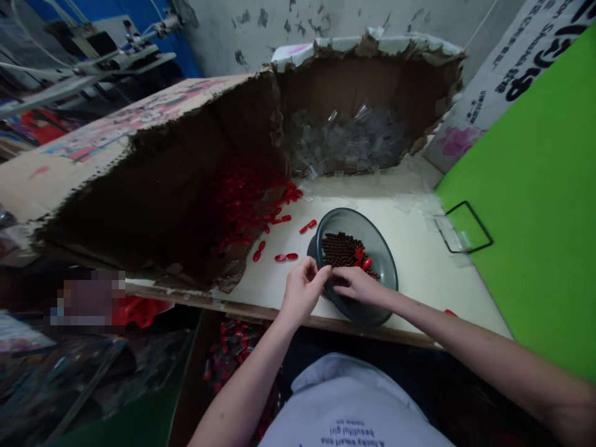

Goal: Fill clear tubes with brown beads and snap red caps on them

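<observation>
Grey-tinted glass bowl (379,248) on the pale table (410,292), close to the near edge, tilted toward the person. Left hand (302,290) half closed, fingers bunched at the bowl's near rim. Right hand (358,284) curled, reaching over the rim, almost touching the contents; neither hand's grip can be confirmed, as the fingers hide anything small. Inside the bowl: a mound of dark brown beads (339,249) with a few red capsules (362,258) at its edge. More red capsules lie loose on the table just left of the bowl, then pile into a torn cardboard box (153,186). Clear plastic pieces (349,143) fill its far section. Green board (526,186) stands right, with a black wire frame (465,230) against it.
</observation>
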The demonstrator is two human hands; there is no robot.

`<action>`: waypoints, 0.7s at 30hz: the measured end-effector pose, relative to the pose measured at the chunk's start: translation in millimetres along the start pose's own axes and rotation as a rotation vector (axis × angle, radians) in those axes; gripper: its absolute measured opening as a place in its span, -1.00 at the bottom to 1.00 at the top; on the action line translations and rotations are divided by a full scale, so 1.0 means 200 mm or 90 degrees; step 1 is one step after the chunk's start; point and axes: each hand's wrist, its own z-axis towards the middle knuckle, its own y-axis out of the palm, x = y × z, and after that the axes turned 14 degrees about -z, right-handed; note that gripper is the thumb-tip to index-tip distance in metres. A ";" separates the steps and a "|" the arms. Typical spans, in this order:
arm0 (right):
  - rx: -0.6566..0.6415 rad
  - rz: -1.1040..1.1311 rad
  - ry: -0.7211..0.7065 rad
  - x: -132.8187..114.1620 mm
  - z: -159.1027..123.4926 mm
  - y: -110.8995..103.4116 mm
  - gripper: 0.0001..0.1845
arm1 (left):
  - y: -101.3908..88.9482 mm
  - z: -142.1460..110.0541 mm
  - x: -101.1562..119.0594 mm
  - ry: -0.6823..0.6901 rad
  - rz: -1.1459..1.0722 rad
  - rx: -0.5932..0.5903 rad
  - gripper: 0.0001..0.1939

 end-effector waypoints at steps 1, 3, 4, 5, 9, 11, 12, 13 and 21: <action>0.024 0.063 0.026 -0.01 0.02 0.01 -0.83 | -0.01 -0.02 -0.01 -0.002 -0.001 -0.005 -0.66; 0.064 0.182 0.055 -0.03 0.04 0.04 -0.78 | -0.04 -0.05 -0.03 -0.017 -0.021 -0.004 -0.66; 0.082 0.229 0.063 -0.03 0.05 0.04 -0.76 | -0.06 -0.07 -0.04 -0.029 -0.041 0.002 -0.65; 0.100 0.265 0.068 -0.04 0.06 0.04 -0.74 | -0.08 -0.09 -0.06 -0.041 -0.062 0.012 -0.65; 0.147 0.350 0.073 -0.09 0.05 0.01 -0.71 | -0.20 -0.16 -0.16 -0.085 -0.122 0.075 -0.62; 0.165 0.381 0.058 -0.11 0.05 -0.02 -0.71 | -0.25 -0.19 -0.22 -0.113 -0.148 0.109 -0.60; 0.182 0.392 0.052 -0.13 0.04 -0.03 -0.71 | -0.27 -0.20 -0.25 -0.128 -0.163 0.121 -0.59; 0.198 0.398 0.047 -0.14 0.04 -0.05 -0.71 | -0.29 -0.20 -0.27 -0.141 -0.178 0.129 -0.58; 0.250 0.362 0.062 -0.18 0.05 -0.14 -0.67 | -0.38 -0.20 -0.35 -0.158 -0.094 0.098 -0.56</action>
